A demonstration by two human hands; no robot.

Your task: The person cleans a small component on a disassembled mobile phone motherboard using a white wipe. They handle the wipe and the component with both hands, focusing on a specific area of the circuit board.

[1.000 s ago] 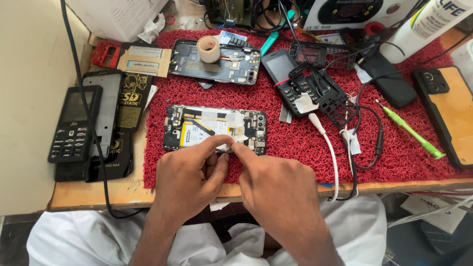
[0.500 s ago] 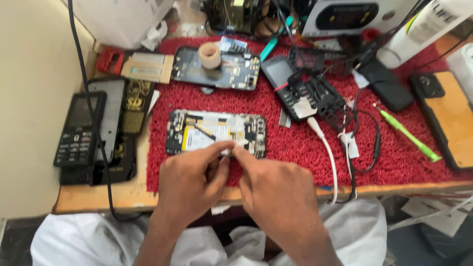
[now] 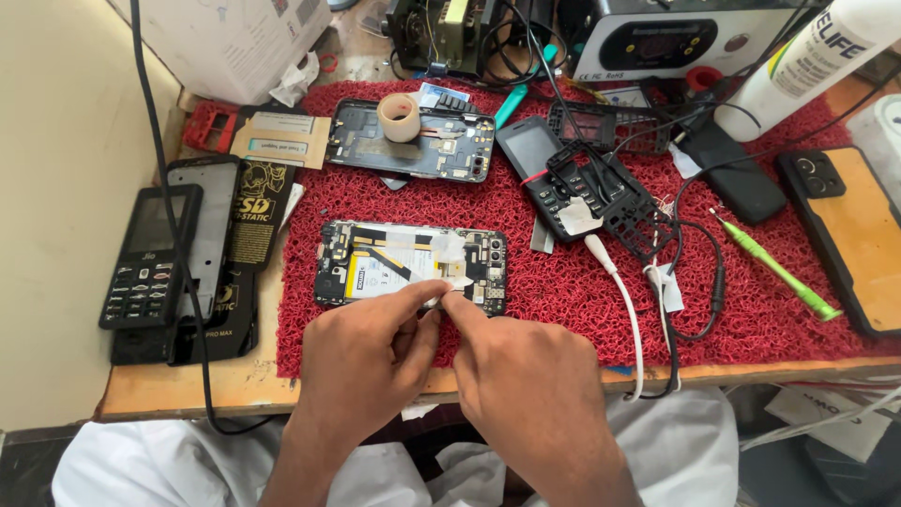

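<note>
Two hands: both meet at the near edge of an opened smartphone [image 3: 410, 266] on a red bristly mat [image 3: 563, 310].
Left hand [image 3: 361, 361]: fingers curled, thumb and forefinger tips drawn together at the phone's lower edge, pinching something small and pale; what it is, I cannot tell.
Right hand [image 3: 530, 390]: forefinger and thumb closed to a point, tips touching the left hand's tips at the same spot.
Opened smartphone: back cover off, lying flat and lengthwise on the mat just beyond the fingertips; white battery label and pale tape strips show, camera cluster at its right end.
Farther back: a second opened phone [image 3: 413, 145] with a roll of beige tape [image 3: 399, 116] standing on it.
Right of centre: a dismantled keypad phone [image 3: 554, 178] with a loose black frame [image 3: 610, 192] lying over it.
Cables: a white cable [image 3: 624, 300] and a black cable [image 3: 699, 282] run over the mat toward the table edge.
Right side: a green plastic pry tool [image 3: 774, 268], and beyond it a phone in an orange case [image 3: 859, 235].
Left, off the mat: a black keypad phone [image 3: 141, 253] beside black packaging sleeves [image 3: 239, 230].
Near edge: white cloth [image 3: 676, 441] under the forearms.
</note>
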